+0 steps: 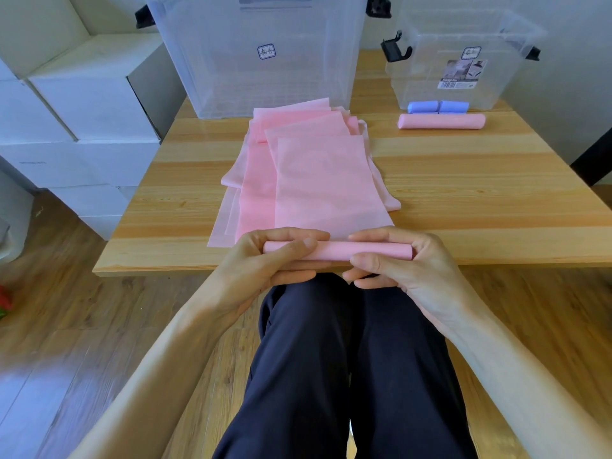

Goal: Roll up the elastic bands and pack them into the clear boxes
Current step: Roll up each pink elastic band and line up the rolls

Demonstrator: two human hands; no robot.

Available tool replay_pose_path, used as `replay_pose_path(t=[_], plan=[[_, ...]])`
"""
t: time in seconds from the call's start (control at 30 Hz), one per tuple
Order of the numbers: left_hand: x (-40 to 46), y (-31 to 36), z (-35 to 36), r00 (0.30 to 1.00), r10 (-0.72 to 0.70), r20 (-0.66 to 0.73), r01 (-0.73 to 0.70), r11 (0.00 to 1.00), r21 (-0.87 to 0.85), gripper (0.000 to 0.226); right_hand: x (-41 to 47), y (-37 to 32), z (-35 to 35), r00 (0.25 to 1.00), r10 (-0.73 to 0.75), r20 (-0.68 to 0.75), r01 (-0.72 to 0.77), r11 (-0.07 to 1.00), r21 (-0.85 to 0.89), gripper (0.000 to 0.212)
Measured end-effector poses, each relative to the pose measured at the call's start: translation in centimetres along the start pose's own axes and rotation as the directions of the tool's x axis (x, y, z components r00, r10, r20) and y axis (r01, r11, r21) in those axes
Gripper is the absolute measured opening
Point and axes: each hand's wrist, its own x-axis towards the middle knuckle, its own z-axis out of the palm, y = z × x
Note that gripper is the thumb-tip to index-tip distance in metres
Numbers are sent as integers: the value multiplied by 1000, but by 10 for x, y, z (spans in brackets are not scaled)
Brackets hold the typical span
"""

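the landmark here is the near edge of the wooden table (463, 207). right at that edge, both hands are on a started pink roll (337, 250) of elastic band. the left hand (265, 260) curls round the roll's left end, thumb lying along its top and fingers tucked beneath; the right hand (400, 260) grips the right end the same way, thumb in front, fingers closed over the back. from the roll, the unrolled band (324, 183) runs away from the edge across the table (several pink layers lie loosely overlapped there, so it is hard to tell where one ends).

further from the edge, on the right, a finished pink roll (442, 121) lies beside a blue roll (437, 107), both just in front of the small clear box (463, 61), not yet packed. the large clear box (258, 54) stands beyond the far end of the pile.

the main risk, i judge, is telescoping: if one hand turns faster, the roll will cone and widen. the band is stretchy and slick-looking, so a slackened grip could let it spring open. rolling forward may also drag a neighbouring layer in. the roll sits half off the edge, so it could drop to the lap.
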Motion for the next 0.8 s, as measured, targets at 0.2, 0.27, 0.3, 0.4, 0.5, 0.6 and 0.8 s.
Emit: replay_pose_path(t=[0.2, 0.27, 0.3, 0.4, 0.5, 0.6, 0.8], plan=[[1, 0, 2, 998, 50, -37, -49, 999, 7, 24, 0, 0, 1, 1000, 5, -20, -4, 1000, 5, 29], [1, 0, 2, 997, 54, -49, -53, 998, 24, 25, 0, 1, 1, 1000, 3, -15, -3, 1000, 3, 31], [0, 0, 2, 997, 55, -50, -53, 998, 33, 26, 0, 1, 0, 1000, 0, -18, 0, 1000, -4, 30], [-1, 0, 3, 997, 58, -44, -55, 996, 70, 29, 0, 0, -1, 999, -7, -34, 6, 1000, -23, 26], [-1, 0, 4, 998, 49, -34, -46, 995, 86, 31, 0, 0, -1, 1000, 1, -22, -1, 1000, -23, 30], [0, 0, 4, 997, 56, -44, -52, 994, 100, 32, -1, 0, 0, 1000, -3, -11, 3, 1000, -20, 32], [1, -3, 5, 988, 120, -97, -109, 988, 107, 27, 1, 2, -2, 999, -17, -41, 16, 1000, -20, 24]])
